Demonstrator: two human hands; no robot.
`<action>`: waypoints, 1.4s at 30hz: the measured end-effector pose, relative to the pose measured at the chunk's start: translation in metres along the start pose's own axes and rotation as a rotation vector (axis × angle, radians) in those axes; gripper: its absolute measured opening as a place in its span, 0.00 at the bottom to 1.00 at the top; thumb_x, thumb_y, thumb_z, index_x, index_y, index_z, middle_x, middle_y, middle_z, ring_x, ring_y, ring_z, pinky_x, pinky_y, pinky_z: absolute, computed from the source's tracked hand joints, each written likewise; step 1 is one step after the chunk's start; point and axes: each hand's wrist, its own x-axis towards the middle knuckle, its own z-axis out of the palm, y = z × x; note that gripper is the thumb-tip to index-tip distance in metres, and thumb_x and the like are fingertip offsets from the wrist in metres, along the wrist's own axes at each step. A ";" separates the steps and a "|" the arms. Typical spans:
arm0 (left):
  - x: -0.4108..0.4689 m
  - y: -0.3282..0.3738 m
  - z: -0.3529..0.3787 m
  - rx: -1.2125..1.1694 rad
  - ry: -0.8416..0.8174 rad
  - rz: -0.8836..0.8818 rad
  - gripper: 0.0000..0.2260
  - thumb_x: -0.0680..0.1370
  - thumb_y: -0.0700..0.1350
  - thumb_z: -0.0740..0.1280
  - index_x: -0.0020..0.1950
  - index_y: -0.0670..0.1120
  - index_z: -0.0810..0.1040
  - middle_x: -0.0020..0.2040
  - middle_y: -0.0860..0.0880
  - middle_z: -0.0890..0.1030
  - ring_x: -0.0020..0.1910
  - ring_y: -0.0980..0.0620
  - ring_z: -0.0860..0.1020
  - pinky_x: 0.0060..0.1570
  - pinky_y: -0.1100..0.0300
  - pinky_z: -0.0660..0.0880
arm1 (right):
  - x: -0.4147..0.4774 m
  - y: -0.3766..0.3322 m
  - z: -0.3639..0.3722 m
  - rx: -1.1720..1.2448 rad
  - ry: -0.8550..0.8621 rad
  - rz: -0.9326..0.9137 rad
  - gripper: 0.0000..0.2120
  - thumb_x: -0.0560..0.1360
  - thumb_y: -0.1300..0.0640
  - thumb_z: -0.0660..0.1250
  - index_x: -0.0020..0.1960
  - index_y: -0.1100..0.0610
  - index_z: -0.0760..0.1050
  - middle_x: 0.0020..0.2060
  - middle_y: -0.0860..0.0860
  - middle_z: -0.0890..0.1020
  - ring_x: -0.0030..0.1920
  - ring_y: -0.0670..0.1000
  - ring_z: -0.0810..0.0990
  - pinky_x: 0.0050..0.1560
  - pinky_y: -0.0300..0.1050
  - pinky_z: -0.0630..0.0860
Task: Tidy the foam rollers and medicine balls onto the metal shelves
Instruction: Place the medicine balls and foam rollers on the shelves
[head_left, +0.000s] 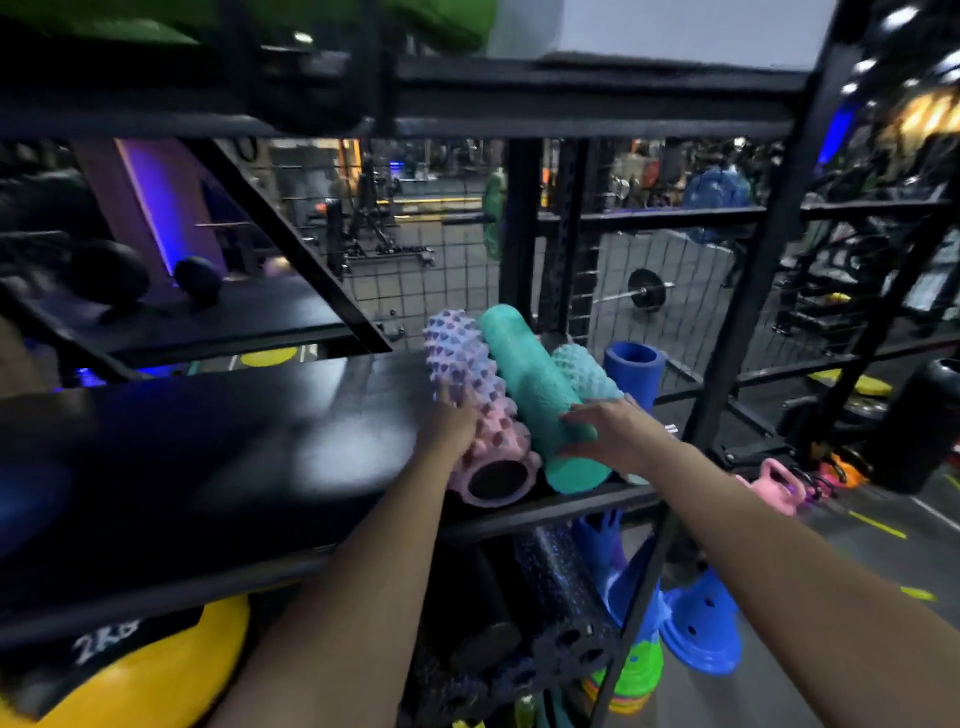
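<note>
- Landmark: the smooth teal foam roller (535, 395) lay on the black metal shelf (234, 457), lengthwise, its near end at the shelf's front edge.
- Your left hand (449, 421) lay against the spiked pink-and-purple foam roller (475, 410), which rested directly left of the landmark and touched it. The fingers lay fairly straight along that roller's left flank. Motion blur hid the thumb.
- Your right hand (608, 431) reached in from the landmark's right. Its fingers were spread and nearly straight, and the fingertips touched the landmark near its front end.
- A knobbed teal roller (584, 371) lay directly right of the landmark and touched it, partly covered by your right hand.
- A blue hollow roller (634, 364) stood upright further right of the landmark, against the wire mesh panel (670, 291).
- Left of the landmark, beyond the spiked roller, the shelf surface showed only glare.
- Below and left of the landmark, on the tier beneath, sat a yellow medicine ball (171, 670) with a black "2KG" label.
- Directly below the landmark stood a dark speckled roller (561, 582).
- Below and right of the landmark, on the floor, lay blue cones (706, 629) and a pink kettlebell (776, 486).
- Up and far left of the landmark, two dark balls (109, 275) rested on another shelf.
</note>
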 end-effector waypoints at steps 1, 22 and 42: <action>-0.010 -0.003 -0.011 -0.064 0.028 0.001 0.25 0.87 0.58 0.49 0.83 0.50 0.55 0.68 0.43 0.76 0.41 0.50 0.79 0.41 0.62 0.72 | 0.000 -0.011 -0.005 -0.019 0.074 0.009 0.25 0.74 0.34 0.68 0.63 0.49 0.81 0.62 0.48 0.82 0.65 0.54 0.77 0.66 0.47 0.68; -0.167 -0.353 -0.443 0.225 0.802 -0.117 0.14 0.81 0.44 0.69 0.67 0.45 0.79 0.57 0.45 0.84 0.57 0.46 0.82 0.57 0.58 0.75 | 0.079 -0.531 0.120 0.517 0.155 -0.453 0.20 0.77 0.40 0.66 0.58 0.56 0.77 0.55 0.56 0.78 0.59 0.60 0.75 0.59 0.54 0.75; -0.036 -0.476 -0.645 0.521 0.526 0.007 0.45 0.62 0.74 0.73 0.76 0.68 0.60 0.80 0.52 0.58 0.79 0.41 0.54 0.77 0.41 0.58 | 0.162 -0.705 0.147 0.070 -0.156 -0.080 0.57 0.55 0.39 0.83 0.76 0.41 0.55 0.71 0.52 0.59 0.70 0.66 0.61 0.59 0.69 0.73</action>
